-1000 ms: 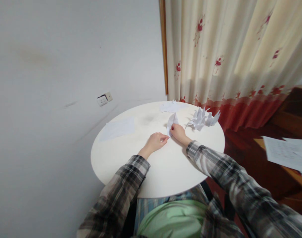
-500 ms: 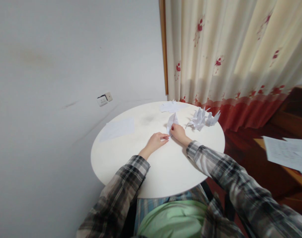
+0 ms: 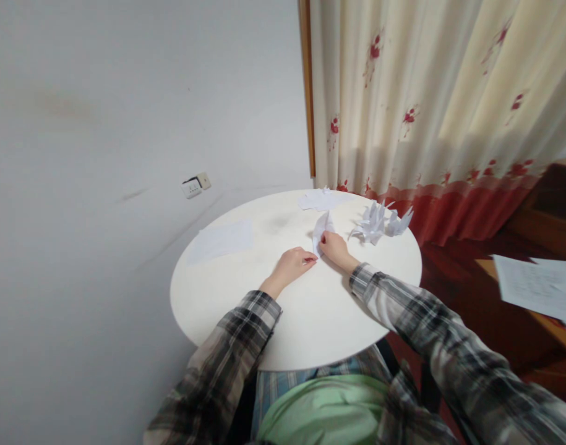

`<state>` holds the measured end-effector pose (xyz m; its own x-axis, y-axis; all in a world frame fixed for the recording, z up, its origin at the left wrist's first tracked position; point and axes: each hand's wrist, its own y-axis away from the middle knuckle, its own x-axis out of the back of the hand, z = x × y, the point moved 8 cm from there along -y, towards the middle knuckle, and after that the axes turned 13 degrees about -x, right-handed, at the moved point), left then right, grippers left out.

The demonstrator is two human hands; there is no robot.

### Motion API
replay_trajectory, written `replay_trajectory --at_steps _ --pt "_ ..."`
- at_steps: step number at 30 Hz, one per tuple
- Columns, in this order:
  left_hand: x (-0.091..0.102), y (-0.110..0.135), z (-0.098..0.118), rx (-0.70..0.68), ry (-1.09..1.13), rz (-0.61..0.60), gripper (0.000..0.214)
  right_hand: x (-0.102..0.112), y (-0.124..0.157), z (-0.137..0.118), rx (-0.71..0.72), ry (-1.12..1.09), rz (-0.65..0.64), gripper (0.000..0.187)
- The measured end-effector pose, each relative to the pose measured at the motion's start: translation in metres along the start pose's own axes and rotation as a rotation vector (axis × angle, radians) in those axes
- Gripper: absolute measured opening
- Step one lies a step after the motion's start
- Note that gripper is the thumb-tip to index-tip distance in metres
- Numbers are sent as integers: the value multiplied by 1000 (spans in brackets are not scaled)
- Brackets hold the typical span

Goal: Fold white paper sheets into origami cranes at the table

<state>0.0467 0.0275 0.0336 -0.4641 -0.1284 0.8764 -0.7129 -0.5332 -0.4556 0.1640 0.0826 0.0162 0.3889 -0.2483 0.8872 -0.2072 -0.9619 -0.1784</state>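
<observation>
A piece of folded white paper (image 3: 320, 226) stands on the round white table (image 3: 305, 327), its pointed top tilted toward the far side. My right hand (image 3: 333, 247) is closed around its right side, with the fingers curled and partly hiding it. At the paper's lower left corner, my left hand (image 3: 294, 264) pinches with thumb and fingertips together. The near end of the paper meets those fingertips.
Several folded paper shapes (image 3: 373, 224) with pointed tips lie bunched at the table's right. Flat white sheets (image 3: 222, 240) rest at the left, and more paper (image 3: 320, 199) lies at the far edge. Written sheets (image 3: 537, 284) sit on a lower wooden surface at right.
The left fingers have closed into a tighter pinch at the paper's lower corner. The right hand and the folded paper have hardly moved.
</observation>
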Motion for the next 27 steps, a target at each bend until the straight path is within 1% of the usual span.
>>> replay_trajectory --at_steps 8,11,13,15,18,21,24,27 --pt "2 0 1 5 12 25 19 2 0 -1 1 -10 3 19" --pt "5 0 5 -38 14 72 19 1 -1 0 2 -13 -4 19" --pt "5 0 8 -67 18 81 20 0 -1 -1 4 -16 -9 20" --pt "3 0 8 -74 32 60 22 1 0 -1 4 -19 -9 20" --pt "-2 0 5 -43 57 21 22 2 1 -1 2 -23 -10 20" --pt "-3 0 3 -17 68 9 21 3 2 -1 6 -22 -13 20" --pt "-3 -1 2 -4 75 21 22 2 3 -5 38 -21 -21 19" --pt "0 -1 0 25 50 51 22 -1 7 -15 137 -43 -64 18"
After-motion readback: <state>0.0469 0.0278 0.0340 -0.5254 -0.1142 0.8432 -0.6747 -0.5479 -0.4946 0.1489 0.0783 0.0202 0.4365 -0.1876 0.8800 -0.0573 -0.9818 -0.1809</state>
